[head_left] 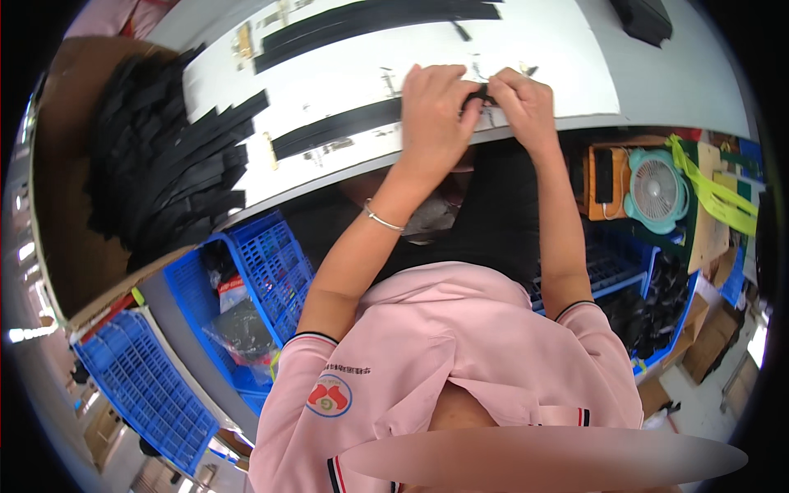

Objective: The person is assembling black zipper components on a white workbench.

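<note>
Black strip [479,95] held: 1 | left hand [439,107], right hand [524,104]: 2 | white board [567,51]: 1

One left hand [438,107] plus one right hand [528,108] made two, with one small black piece [481,93]! Two rows of black strips [345,127], one bangle [383,218], one turquoise fan [657,189] showed!

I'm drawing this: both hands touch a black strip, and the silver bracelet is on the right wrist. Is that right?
No: the head view shows the silver bracelet on the left wrist, not the right. The left hand and right hand touch a black strip.
</note>
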Motion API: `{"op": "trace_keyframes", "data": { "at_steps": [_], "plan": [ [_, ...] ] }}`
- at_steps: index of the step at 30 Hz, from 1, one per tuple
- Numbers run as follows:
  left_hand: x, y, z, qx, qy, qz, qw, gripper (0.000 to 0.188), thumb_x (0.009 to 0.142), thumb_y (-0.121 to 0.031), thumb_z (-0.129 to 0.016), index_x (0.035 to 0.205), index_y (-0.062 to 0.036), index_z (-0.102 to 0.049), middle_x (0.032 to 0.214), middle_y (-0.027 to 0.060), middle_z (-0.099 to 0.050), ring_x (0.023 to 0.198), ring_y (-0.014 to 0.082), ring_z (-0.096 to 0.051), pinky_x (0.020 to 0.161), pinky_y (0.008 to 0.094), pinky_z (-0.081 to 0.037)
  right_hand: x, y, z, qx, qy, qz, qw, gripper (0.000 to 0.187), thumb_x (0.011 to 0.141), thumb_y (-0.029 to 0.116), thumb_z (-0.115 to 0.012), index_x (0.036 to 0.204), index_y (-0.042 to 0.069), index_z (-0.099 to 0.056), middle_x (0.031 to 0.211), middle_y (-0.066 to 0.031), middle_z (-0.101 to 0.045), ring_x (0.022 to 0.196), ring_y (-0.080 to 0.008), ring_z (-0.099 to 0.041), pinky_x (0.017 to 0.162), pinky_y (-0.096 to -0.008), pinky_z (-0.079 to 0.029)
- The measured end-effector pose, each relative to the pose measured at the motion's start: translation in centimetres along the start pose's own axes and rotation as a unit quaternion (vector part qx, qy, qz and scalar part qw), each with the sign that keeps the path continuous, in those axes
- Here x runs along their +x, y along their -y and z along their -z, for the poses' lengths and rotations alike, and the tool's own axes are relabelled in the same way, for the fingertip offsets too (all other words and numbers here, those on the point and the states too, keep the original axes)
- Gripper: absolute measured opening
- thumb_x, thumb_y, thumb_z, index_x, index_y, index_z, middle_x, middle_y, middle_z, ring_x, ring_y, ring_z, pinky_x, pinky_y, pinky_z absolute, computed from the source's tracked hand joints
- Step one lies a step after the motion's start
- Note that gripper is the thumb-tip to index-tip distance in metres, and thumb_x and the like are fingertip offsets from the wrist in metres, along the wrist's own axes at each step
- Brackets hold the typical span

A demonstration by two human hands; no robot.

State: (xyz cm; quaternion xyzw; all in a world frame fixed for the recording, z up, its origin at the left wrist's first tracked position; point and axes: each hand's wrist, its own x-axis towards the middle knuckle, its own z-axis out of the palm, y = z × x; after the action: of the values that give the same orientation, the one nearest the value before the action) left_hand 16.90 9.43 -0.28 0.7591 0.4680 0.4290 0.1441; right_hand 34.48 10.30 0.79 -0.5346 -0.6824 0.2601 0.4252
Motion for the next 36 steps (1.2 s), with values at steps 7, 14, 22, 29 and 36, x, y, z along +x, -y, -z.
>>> {"op": "trace_keyframes", "data": {
  "at_steps": [7,14,22,29,36],
  "plan": [
    [-3.7,-1.7,3.6,0.058,0.038,0.048,0.996,0.034,0.089,-0.016,-0.074,0.121,-0.0055,-0.072,0.137,0.0135,-0.06,0.135,0.0356,-0.049,0.117,0.0583,-0.027,-0.9,0.0,0.7,0.14,-0.04,-0.06,0.988,0.021,0.099,0.009,-0.06,0.085,-0.004,-0.069,0.073,-0.0028,-0.064,0.063,-0.0069,-0.056,0.061,-0.0226,-0.046],
    [1.0,2.9,2.9,0.089,0.047,-0.008,0.995,0.039,0.094,-0.023,-0.071,0.128,-0.0041,-0.068,0.139,0.0168,-0.06,0.136,0.0376,-0.049,0.118,0.0602,-0.027,-0.8,-1.3,-0.3,0.212,-0.183,-0.052,0.959,0.021,0.102,0.012,-0.06,0.092,0.001,-0.075,0.072,0.0015,-0.062,0.059,-0.0018,-0.047,0.054,-0.0182,-0.035],
    [-1.2,9.1,13.7,0.273,0.012,0.071,0.959,0.039,0.093,-0.015,-0.067,0.132,-0.015,-0.067,0.147,0.011,-0.058,0.147,0.0356,-0.04,0.123,0.0603,-0.017,-0.2,0.1,-0.6,0.174,-0.147,-0.04,0.973,0.022,0.107,0.016,-0.059,0.114,0.003,-0.074,0.075,-0.0003,-0.066,0.063,-0.0031,-0.054,0.057,-0.0192,-0.041],
    [-1.8,14.9,21.4,0.339,0.045,0.195,0.919,0.031,0.091,-0.01,-0.063,0.121,-0.0069,-0.072,0.134,0.0137,-0.066,0.138,0.0333,-0.05,0.122,0.0612,-0.02,1.3,0.6,-1.1,-0.044,-0.052,0.108,0.992,0.031,0.103,0.016,-0.062,0.133,0.011,-0.069,0.117,-0.0044,-0.074,0.111,-0.0196,-0.065,0.099,-0.0313,-0.048],
    [-2.0,11.9,18.5,0.324,-0.089,0.084,0.938,0.015,0.093,-0.017,-0.071,0.105,-0.0092,-0.076,0.122,0.0091,-0.072,0.122,0.0323,-0.063,0.119,0.058,-0.028,1.3,0.0,-1.8,-0.207,-0.059,0.125,0.969,0.031,0.102,0.023,-0.064,0.132,0.018,-0.069,0.12,-0.0052,-0.073,0.103,-0.0227,-0.066,0.091,-0.0346,-0.048]
  ]
}}
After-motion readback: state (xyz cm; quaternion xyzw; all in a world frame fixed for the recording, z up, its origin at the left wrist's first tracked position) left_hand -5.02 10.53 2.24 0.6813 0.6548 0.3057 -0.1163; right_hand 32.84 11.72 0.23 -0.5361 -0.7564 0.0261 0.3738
